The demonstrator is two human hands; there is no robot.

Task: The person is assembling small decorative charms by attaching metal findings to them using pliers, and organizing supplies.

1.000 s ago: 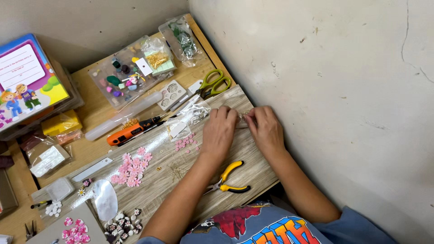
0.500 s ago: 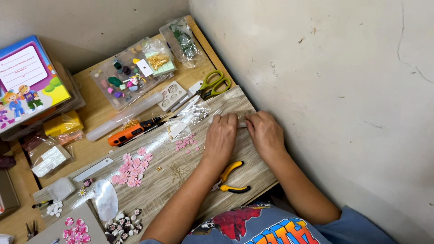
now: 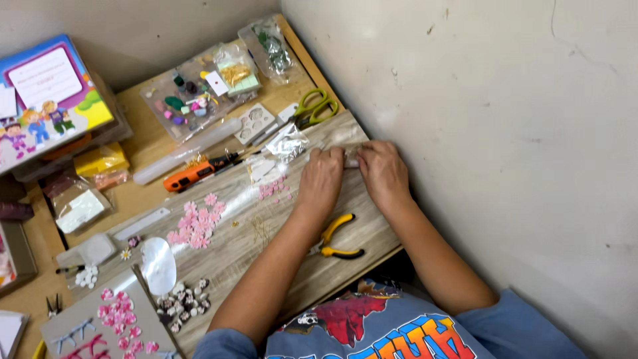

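Observation:
My left hand (image 3: 321, 180) and my right hand (image 3: 381, 171) rest side by side on a wood-grain board (image 3: 252, 249), close to the wall. Both pinch a small clear plastic packet (image 3: 350, 155) held between their fingertips; what is inside is too small to tell. Yellow-handled pliers (image 3: 335, 239) lie on the board just under my left wrist. Small pink flower pieces (image 3: 196, 223) are scattered on the board to the left of my hands.
Green-handled scissors (image 3: 312, 110) and an orange-handled tool (image 3: 193, 174) lie behind my hands. A clear bag of coloured beads (image 3: 189, 100), a white mould (image 3: 254, 123), a colourful box (image 3: 50, 100) and several small shells (image 3: 183, 302) crowd the wooden desk (image 3: 143, 143). A plaster wall (image 3: 478, 133) stands at right.
Both hands have stayed on the board near the wall, fingers working slightly at the small packet. The view has shifted a little; nothing else on the desk moved.

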